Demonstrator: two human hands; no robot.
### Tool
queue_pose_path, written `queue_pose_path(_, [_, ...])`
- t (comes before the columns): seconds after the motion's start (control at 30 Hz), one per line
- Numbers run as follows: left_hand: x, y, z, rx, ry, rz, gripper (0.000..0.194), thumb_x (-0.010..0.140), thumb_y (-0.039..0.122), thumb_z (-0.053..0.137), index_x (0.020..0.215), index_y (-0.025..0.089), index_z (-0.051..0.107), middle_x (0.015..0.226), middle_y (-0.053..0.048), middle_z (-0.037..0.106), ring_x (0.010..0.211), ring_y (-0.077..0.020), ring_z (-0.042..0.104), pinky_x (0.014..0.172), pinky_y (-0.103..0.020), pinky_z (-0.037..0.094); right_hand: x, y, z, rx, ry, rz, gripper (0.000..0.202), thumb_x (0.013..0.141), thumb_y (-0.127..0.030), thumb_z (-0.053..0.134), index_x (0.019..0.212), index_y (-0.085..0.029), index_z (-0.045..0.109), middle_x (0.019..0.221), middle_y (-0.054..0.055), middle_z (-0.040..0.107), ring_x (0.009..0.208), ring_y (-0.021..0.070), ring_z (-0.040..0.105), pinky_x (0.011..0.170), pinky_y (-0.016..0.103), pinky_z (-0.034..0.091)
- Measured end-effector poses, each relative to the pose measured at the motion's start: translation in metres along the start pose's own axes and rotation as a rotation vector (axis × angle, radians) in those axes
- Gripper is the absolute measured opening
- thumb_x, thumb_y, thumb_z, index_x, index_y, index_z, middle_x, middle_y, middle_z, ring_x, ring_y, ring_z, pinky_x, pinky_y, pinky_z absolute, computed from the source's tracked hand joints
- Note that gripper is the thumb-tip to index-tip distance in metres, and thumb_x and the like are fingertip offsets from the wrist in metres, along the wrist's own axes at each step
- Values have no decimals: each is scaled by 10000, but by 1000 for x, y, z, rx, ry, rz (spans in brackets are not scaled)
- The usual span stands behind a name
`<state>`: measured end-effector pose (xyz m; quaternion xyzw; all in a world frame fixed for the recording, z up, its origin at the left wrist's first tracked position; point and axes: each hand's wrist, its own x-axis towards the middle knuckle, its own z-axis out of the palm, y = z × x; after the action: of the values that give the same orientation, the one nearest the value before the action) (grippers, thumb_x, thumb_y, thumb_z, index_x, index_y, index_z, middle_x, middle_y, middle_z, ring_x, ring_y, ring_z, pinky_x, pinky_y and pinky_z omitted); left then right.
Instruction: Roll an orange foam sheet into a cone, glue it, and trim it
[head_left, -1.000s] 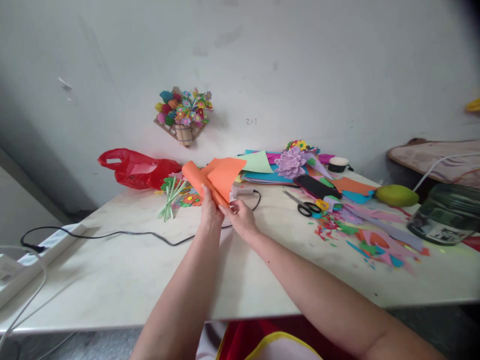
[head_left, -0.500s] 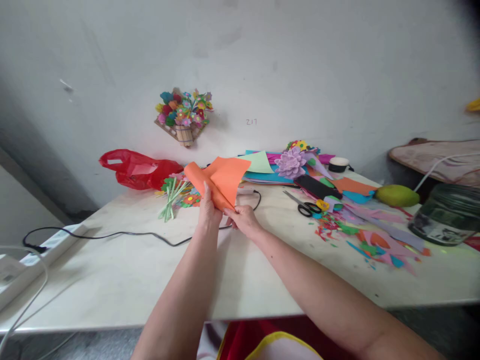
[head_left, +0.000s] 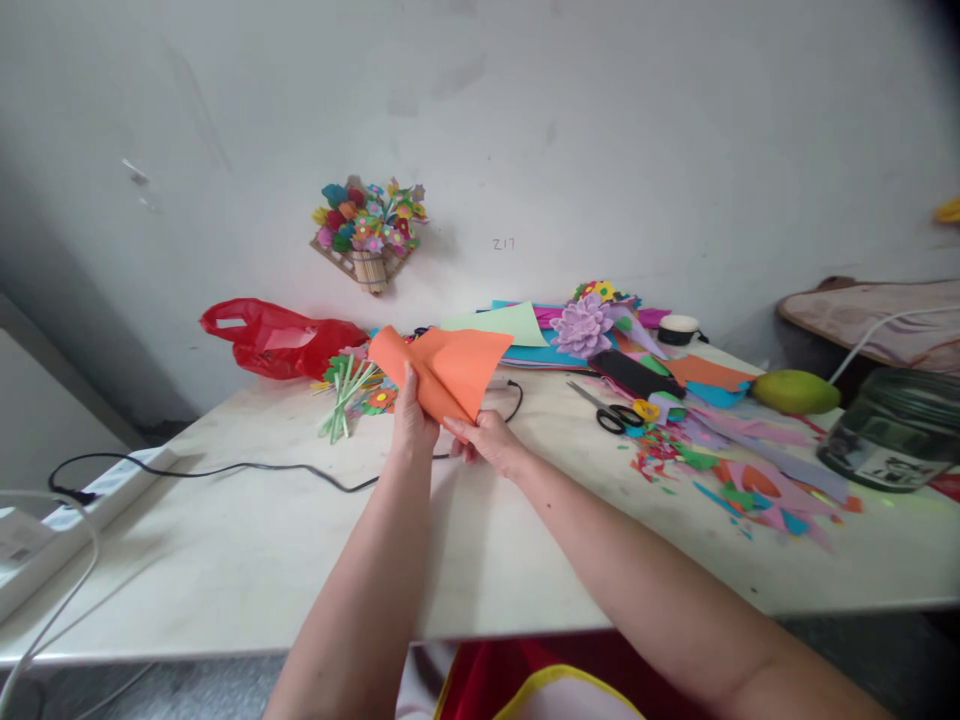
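An orange sheet [head_left: 466,368], of paper or thin foam, is held above the table, its left side curled over into a roll. My left hand [head_left: 414,420] grips the rolled side from below, thumb on the near face. Lower down, my right hand [head_left: 484,436] pinches the bottom corner between thumb and fingers; some of its fingertips are hidden behind the sheet. Behind the sheet lies a pale green sheet [head_left: 517,325]. To the left of my left hand are pale green sticks [head_left: 345,398] and flower cut-outs [head_left: 379,402].
Black-handled scissors [head_left: 611,412] and colourful scraps [head_left: 750,490] lie on the right. A glass jar [head_left: 892,430] and a green-yellow fruit [head_left: 795,391] stand near the right edge. A red plastic bag [head_left: 281,340] is at the back left. A black cable [head_left: 285,470] crosses the table from a power strip [head_left: 112,485].
The orange sheet's free right side has swung a little to the right and down, and the sheet looks wider. Both hands keep their hold and have shifted slightly.
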<state>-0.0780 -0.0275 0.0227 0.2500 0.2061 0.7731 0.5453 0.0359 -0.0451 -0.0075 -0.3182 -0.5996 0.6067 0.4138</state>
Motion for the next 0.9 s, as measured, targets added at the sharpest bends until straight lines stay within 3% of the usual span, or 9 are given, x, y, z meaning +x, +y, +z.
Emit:
queue_pose_path(0.13, [1,5,-4,-30,92,5,362,747,462,561,913,142,600,952,-94,640,1021,-230,559,923,-355,425,0,-1,-5,-21,-41,-11,313,701,-426,633,696,-118,576,417,-3,566,287,60,406,299,172,310])
queue_pose_path(0.27, [4,13,-9,-75,111,15,399,772,507,502,929,154,602,953,-89,641,1034,-228,551,913,-346,433,-2,-5,-14,-27,-125,33,293,708,-402,633,710,-115,576,458,9,594,308,63,434,314,173,322])
queue_pose_path(0.37, [8,17,-13,-109,108,108,426,792,536,447,943,167,597,1000,-87,632,1045,-214,545,896,-323,445,-1,-8,-23,-55,-177,107,288,691,-387,651,736,-110,583,506,27,621,336,70,460,312,171,315])
queue_pose_path(0.5, [18,20,-21,-67,117,245,391,821,514,413,994,200,569,1071,-65,605,1008,-173,566,832,-297,477,2,-11,-38,-27,-221,101,266,695,-369,648,705,-114,570,474,4,585,326,55,416,308,170,285])
queue_pose_path(0.6, [23,21,-29,89,168,304,314,803,485,470,978,239,551,974,-29,624,799,-129,621,663,-256,516,3,-15,-50,23,-192,89,260,692,-366,650,706,-119,568,415,-44,489,321,39,352,303,164,221])
queue_pose_path(0.7, [24,19,-36,263,174,267,379,738,529,529,872,177,568,789,-40,622,601,-115,601,536,-243,508,2,-21,-60,102,-144,103,275,689,-387,655,770,-141,563,432,-80,413,336,21,278,314,154,153])
queue_pose_path(0.9, [25,16,-39,477,297,349,389,612,492,657,594,134,507,572,8,517,521,-89,523,535,-248,511,3,-23,-72,167,34,108,323,676,-418,664,811,-157,531,504,-93,330,361,10,227,333,158,96])
